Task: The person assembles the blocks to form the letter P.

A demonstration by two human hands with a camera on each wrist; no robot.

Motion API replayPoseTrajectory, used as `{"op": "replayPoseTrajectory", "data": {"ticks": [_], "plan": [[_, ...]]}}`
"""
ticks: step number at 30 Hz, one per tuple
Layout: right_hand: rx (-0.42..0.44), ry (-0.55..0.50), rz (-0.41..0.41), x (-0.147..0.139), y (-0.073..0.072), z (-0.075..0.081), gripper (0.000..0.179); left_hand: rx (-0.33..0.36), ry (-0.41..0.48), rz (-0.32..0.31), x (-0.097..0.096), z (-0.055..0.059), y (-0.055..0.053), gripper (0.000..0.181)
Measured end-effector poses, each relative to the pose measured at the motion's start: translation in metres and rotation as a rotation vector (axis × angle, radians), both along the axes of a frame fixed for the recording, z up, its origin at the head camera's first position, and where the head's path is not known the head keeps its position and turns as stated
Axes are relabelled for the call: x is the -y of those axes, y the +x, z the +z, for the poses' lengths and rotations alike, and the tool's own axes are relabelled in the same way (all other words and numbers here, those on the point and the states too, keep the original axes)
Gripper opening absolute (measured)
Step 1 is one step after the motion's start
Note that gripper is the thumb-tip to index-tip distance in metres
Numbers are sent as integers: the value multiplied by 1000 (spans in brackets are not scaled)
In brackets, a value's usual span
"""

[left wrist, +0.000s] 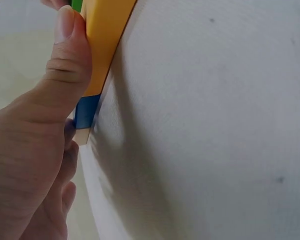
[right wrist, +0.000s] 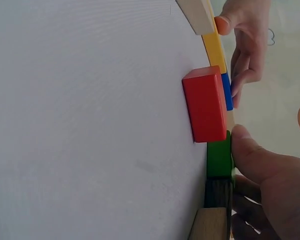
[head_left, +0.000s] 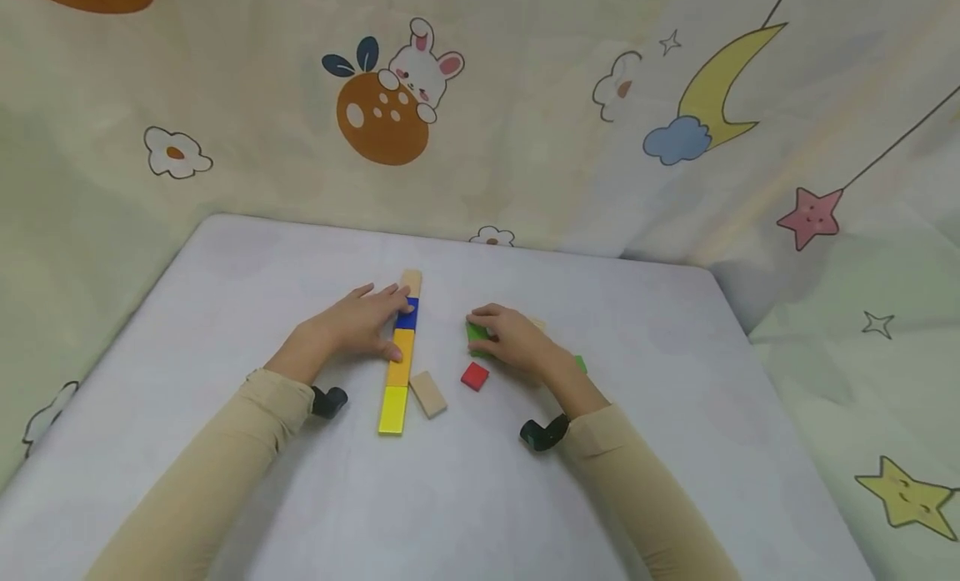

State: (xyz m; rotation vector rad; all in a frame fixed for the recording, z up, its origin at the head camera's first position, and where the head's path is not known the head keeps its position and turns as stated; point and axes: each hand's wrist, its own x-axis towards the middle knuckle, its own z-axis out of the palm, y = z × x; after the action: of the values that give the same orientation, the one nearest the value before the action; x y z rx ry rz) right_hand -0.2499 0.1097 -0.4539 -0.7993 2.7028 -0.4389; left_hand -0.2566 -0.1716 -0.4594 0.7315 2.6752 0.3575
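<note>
A straight row of flat blocks lies left of the table's middle: plain wood (head_left: 411, 281), blue (head_left: 407, 314), orange (head_left: 402, 356) and yellow (head_left: 393, 410). My left hand (head_left: 356, 323) rests on the row, its thumb against the orange block and its fingertips on the blue one. To the right, my right hand (head_left: 513, 339) pinches a green block (head_left: 477, 333) between thumb and fingers. Just in front of that hand sits a red block (head_left: 475, 376). A loose wooden block (head_left: 428, 394) lies at an angle beside the row.
Partly hidden by the right hand are another wooden block (head_left: 537, 323) and a second green piece (head_left: 581, 364). Black wrist cameras (head_left: 545, 433) hang under both wrists. The white table (head_left: 465, 498) ends at a patterned cloth (head_left: 525, 147) behind.
</note>
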Motion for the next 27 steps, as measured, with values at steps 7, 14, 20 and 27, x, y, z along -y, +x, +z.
{"op": "replayPoseTrajectory", "data": {"ticks": [7,14,20,27], "plan": [[14,0,-20,-1,3,0,60,35,7,12,-1,5,-2,89],[53,33,-8,-2,5,1,64,43,4,16,-1,4,-1,89],[104,40,15,-3,3,5,63,52,10,21,-1,5,1,87],[47,56,-24,0,-2,9,61,44,22,13,0,6,2,86]]}}
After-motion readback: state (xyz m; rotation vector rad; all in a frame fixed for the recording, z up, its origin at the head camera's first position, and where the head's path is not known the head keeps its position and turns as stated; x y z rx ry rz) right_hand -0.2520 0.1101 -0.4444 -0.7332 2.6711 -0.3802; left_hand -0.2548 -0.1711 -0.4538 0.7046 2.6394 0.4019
